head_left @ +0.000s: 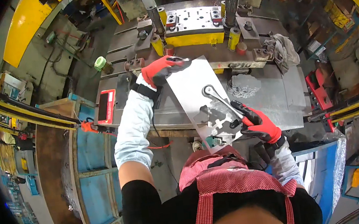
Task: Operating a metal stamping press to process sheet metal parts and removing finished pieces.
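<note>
Sheet-metal strip (192, 84) is sitting at a slant between your two hands, its far end over the press table (283, 107) and its near end overhanging the front edge toward your apron (240, 179). Your left hand (163, 71) is grasping its upper-left edge, fingers reaching along the corner; they're blurring a bit, and I can't tell what the thumb is doing underneath. That far-end grip is likely steadying the long span while your right side is carrying a tool. Your right hand (260, 122) is clenching the red handle of a ratchet-style wrench (222, 100), fingers wrapping round it; can't tell if any fingertip is also touching the strip. The wrench shaft is crossing above the strip diagonally, ring head pointing away from you; contact between them isn't showing clearly. Materials: strip is looking thin, flat, pale and smooth, with irregular cut-outs opening up its near end. Wrench is shining like polished steel. Gloves are showing red backs and dark coated fingers. Flat, jagged-edged grey pieces (243, 86) are lying bunched right of the strip, probably parked within easy reach. Beyond, a yellow-based die block (195, 38) is standing between cylindrical posts; a crumpled grey rag (285, 51) is draping at right.
</note>
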Demonstrator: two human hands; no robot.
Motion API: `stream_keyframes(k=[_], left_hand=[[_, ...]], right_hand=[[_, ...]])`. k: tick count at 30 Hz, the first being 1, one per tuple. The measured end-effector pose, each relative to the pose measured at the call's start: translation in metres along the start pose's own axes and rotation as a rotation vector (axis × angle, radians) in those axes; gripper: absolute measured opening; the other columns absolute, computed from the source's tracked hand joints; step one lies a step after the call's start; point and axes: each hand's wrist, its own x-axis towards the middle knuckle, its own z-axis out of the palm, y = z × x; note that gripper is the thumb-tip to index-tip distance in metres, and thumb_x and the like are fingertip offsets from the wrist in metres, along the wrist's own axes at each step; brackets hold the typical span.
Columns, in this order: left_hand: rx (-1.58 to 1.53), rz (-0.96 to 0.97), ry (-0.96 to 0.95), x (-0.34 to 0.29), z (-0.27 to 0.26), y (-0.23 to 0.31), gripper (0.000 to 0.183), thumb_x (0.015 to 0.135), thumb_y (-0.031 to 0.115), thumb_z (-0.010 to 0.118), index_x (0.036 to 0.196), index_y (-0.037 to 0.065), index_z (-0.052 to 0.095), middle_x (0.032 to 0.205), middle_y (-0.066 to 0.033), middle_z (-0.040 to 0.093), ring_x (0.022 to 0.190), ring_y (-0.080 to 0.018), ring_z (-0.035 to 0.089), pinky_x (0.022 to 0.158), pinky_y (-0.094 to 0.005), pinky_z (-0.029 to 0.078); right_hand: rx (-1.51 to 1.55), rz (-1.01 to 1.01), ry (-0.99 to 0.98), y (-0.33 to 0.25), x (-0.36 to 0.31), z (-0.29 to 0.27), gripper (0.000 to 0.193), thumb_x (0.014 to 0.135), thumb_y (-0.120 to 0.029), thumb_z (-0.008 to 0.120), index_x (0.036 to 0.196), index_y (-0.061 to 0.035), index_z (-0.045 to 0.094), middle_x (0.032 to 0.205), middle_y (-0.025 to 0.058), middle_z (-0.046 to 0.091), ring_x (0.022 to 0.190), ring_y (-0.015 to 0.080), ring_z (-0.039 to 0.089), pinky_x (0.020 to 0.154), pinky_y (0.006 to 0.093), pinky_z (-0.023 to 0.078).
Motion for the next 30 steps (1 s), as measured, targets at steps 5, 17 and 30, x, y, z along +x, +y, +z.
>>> stream_keyframes(k=[5, 17, 30], left_hand=[[-1.21, -0.346, 0.334, -0.007, 0.018, -0.027, 0.046, 0.091, 0.037, 0.035, 0.125, 0.006, 0.038, 0.116, -0.0135, 0.052, 0.094, -0.0262, 0.057, 0.078, -0.0411, 0.049], [-1.387, -0.262, 0.468, 0.041, 0.091, -0.042, 0.047, 0.092, 0.034, 0.032, 0.115, -0.005, 0.045, 0.094, -0.015, 0.061, 0.08, -0.0243, 0.062, 0.072, -0.0371, 0.052], [-1.388, -0.357, 0.64, 0.047, 0.095, -0.043, 0.043, 0.09, 0.03, 0.033, 0.107, -0.006, 0.049, 0.094, -0.0229, 0.059, 0.082, -0.0328, 0.06, 0.079, -0.043, 0.049]], right_hand=[[0.225, 0.0, 0.276, -0.038, 0.047, 0.0, 0.029, 0.078, -0.011, 0.056, 0.106, -0.0066, 0.052, 0.073, -0.0055, 0.046, 0.055, 0.0029, 0.039, 0.046, 0.0186, 0.03], [-0.246, -0.324, 0.085, -0.059, 0.223, -0.064, 0.02, 0.08, -0.015, 0.057, 0.096, -0.0032, 0.06, 0.074, -0.003, 0.055, 0.065, 0.0056, 0.049, 0.06, 0.0194, 0.04], [0.104, -0.337, 0.634, 0.019, 0.059, -0.053, 0.055, 0.082, -0.011, 0.053, 0.132, -0.0123, 0.031, 0.085, 0.0029, 0.057, 0.053, 0.0046, 0.043, 0.046, 0.0196, 0.037]])
